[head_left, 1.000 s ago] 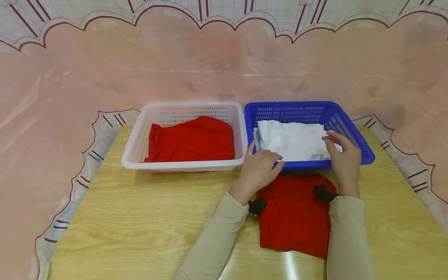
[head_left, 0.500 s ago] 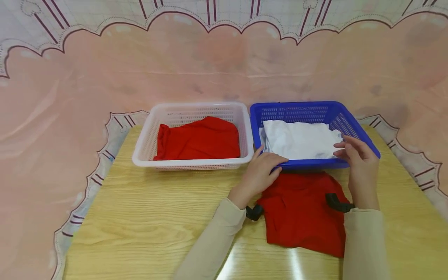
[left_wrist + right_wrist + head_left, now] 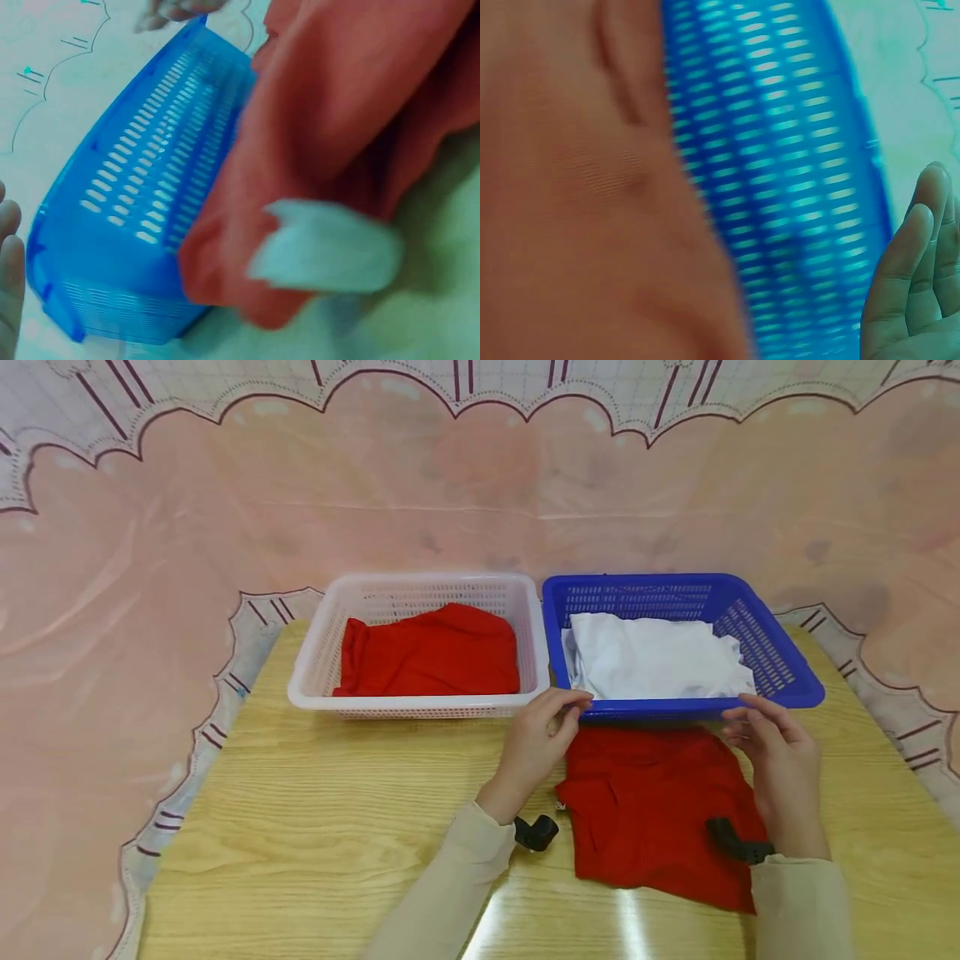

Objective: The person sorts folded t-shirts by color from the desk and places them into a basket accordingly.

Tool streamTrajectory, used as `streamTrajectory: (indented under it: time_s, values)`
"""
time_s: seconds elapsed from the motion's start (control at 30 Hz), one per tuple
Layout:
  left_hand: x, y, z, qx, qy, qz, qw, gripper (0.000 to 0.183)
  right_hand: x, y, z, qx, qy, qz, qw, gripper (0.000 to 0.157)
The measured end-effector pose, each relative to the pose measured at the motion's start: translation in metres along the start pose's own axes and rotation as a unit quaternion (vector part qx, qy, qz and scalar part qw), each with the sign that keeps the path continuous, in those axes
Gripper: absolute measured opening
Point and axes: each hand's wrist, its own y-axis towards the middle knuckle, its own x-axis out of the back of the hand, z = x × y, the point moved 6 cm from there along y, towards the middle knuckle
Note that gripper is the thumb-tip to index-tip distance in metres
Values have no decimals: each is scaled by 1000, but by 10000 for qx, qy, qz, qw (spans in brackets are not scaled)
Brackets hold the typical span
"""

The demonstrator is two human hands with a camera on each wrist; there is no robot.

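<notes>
My left hand [image 3: 536, 743], fingers loosely bent, has its fingertips right at the front left rim of the blue basket [image 3: 667, 706] in the head view. At the front right of that rim is my right hand [image 3: 783, 760], fingers relaxed and holding nothing. Folded white cloth [image 3: 656, 656] lies inside this basket. On the table between my forearms a red garment [image 3: 652, 810] lies spread out, its far edge against the basket's front. The left wrist view shows a pale label [image 3: 326, 246] on the red garment.
A white basket [image 3: 420, 702] holding folded red cloth [image 3: 431, 652] stands left of the blue one. Both rest on a wooden table [image 3: 315, 810], with a patterned pink curtain [image 3: 375, 510] behind. A black wrist camera [image 3: 536, 833] is strapped at each cuff.
Both hands have drawn back from over the blue basket toward its front rim, the right hand also shifting right. The white cloth's right end now shows uncovered. The head view has shifted slightly.
</notes>
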Motion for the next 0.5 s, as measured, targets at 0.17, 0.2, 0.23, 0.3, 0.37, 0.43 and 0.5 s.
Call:
streamTrajectory:
  time_s: [0.17,0.2,0.23,0.3,0.37,0.43,0.5]
  values:
    - [-4,-16,18,1001,-975,-166,9900,19,7,-10,-16,-327,304,129,9989,32]
    - [-5,-19,22,1167,-1068,-184,9872,19,8,-12,-18,-403,364,151,9984,32]
    - [-6,-22,25,1326,-1076,-184,9851,20,9,-14,-19,-469,374,162,9981,32]
    - [-6,-29,29,1596,-956,-131,9825,19,11,-18,-22,-576,292,138,9978,32]
    - [-5,-36,33,1873,-720,-38,9797,20,12,-21,-24,-671,136,93,9976,33]
    - [-3,-45,38,2227,-545,36,9734,21,13,-24,-25,-734,0,54,9973,32]
    - [0,-54,44,2573,-551,7,9648,22,13,-26,-27,-785,-55,38,9969,31]
